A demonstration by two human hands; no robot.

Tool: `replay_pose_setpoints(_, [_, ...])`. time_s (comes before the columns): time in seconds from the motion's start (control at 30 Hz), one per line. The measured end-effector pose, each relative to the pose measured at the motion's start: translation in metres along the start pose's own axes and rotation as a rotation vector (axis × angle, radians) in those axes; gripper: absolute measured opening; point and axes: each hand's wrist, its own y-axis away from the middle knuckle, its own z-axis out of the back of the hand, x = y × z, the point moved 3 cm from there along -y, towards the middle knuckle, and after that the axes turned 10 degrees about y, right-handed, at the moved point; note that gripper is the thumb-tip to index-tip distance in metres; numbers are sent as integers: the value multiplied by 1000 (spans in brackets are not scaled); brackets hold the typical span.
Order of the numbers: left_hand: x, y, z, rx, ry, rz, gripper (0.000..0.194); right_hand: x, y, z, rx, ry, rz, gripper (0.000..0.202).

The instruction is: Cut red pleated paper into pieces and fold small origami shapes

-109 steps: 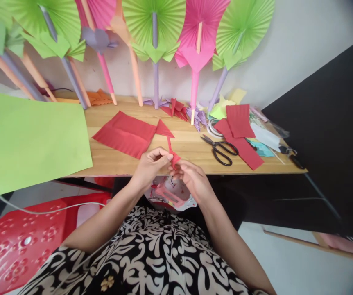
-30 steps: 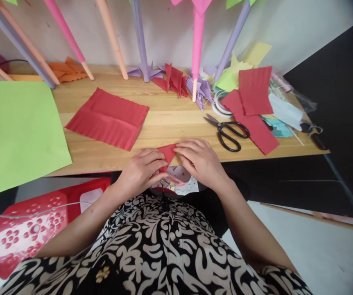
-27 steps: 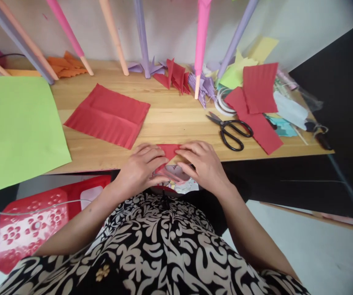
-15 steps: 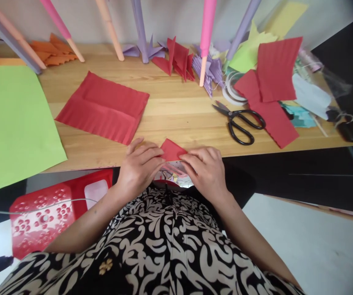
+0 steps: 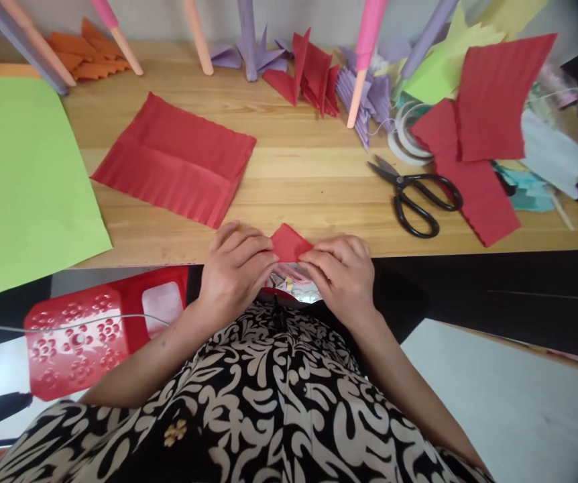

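Observation:
A small piece of folded red paper (image 5: 290, 244) lies at the table's front edge, between my two hands. My left hand (image 5: 236, 268) pinches its left side, and my right hand (image 5: 342, 272) pinches its right side. The fingers partly cover the paper, so its full shape is hidden. Just beyond my left hand lies a larger creased red sheet (image 5: 178, 161). Black-handled scissors (image 5: 414, 194) rest to the right, beyond my right hand, with their blades pointing left.
A green sheet (image 5: 22, 181) covers the table's left end. Red paper pieces (image 5: 493, 100) and tape rolls (image 5: 410, 134) sit at the right. Folded red (image 5: 314, 74), purple (image 5: 369, 100) and orange paper (image 5: 85, 54) lie along the wall among upright coloured tubes (image 5: 249, 40). A red plastic stool (image 5: 75, 339) stands below left.
The view has shifted a little, so the table's things appear displaced. Both hands still pinch the small red paper at the edge, with barely any movement.

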Motion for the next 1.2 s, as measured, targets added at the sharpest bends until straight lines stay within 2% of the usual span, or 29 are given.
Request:
replay_pose_setpoints(0.63, [-2, -4, -1, -36, 9, 89, 5, 10, -2, -3, -40, -66, -209, 9])
replay_pose_setpoints(0.93, [-3, -4, -1, -53, -10, 146, 6, 13, -3, -4, -80, -57, -217, 11])
replay_pose_setpoints(1.2, [-1, -1, 7, -86, -25, 184, 10, 10, -2, -3, -149, -99, -215, 9])
